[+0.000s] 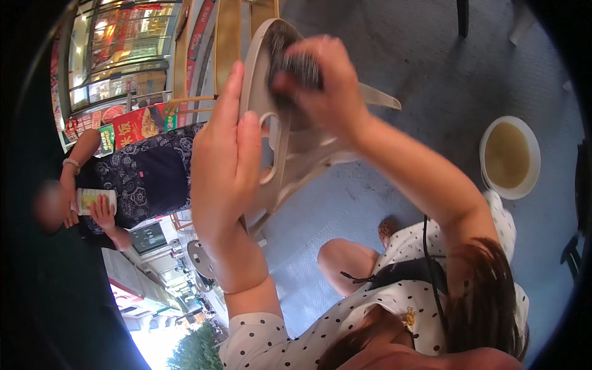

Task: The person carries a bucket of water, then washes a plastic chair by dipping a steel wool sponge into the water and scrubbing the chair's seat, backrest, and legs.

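Note:
A beige plastic stool (262, 80) is tilted up before me, its legs pointing toward the right and bottom of the view. My left hand (225, 160) holds its edge, the straight fingers behind the rim and the thumb on the near side. In my right hand (333, 80) is a dark, wiry scouring pad (302, 71), pressed against the stool's surface, which looks dark and wet there. Motion smears the right hand's fingers and the pad. Between the two hands, cut-outs show in the stool.
A white bucket (535, 157) of murky brownish water stands on the blue-grey floor (425, 166) at right. Another person (142, 179) in a dark patterned apron holds a light container (95, 201) at left. Wooden furniture (228, 43) rises behind the stool.

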Action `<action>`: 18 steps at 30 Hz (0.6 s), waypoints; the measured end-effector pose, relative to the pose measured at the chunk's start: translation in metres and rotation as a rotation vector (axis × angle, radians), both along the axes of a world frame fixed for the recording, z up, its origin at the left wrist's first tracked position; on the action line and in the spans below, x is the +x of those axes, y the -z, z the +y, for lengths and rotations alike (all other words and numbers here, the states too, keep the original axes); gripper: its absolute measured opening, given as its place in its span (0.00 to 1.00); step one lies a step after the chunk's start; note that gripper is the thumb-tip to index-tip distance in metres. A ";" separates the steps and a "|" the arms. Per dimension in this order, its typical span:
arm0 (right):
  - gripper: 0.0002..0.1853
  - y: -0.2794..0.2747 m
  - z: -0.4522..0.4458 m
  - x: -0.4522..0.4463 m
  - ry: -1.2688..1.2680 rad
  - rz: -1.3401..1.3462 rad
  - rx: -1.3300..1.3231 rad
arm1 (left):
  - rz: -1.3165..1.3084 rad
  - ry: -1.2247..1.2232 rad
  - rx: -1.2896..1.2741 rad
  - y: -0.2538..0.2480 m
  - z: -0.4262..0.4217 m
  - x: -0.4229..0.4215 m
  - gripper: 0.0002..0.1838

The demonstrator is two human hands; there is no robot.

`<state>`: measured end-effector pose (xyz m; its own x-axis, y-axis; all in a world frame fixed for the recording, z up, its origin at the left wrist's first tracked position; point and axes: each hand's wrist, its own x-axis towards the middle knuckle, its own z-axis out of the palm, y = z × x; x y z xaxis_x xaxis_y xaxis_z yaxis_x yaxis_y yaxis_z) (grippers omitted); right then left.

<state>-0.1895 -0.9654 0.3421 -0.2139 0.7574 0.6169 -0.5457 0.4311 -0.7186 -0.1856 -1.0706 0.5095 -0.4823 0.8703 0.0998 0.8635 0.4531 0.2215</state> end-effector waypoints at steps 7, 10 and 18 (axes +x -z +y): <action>0.17 -0.021 -0.026 0.013 -0.150 0.050 -0.077 | -0.063 -0.062 0.043 0.007 0.002 -0.003 0.25; 0.16 -0.010 0.006 -0.027 -0.046 -0.030 -0.152 | -0.114 -0.131 0.065 0.006 -0.001 -0.003 0.25; 0.15 -0.010 0.000 -0.037 -0.145 -0.137 -0.128 | -0.331 -0.266 0.171 0.011 -0.001 -0.015 0.24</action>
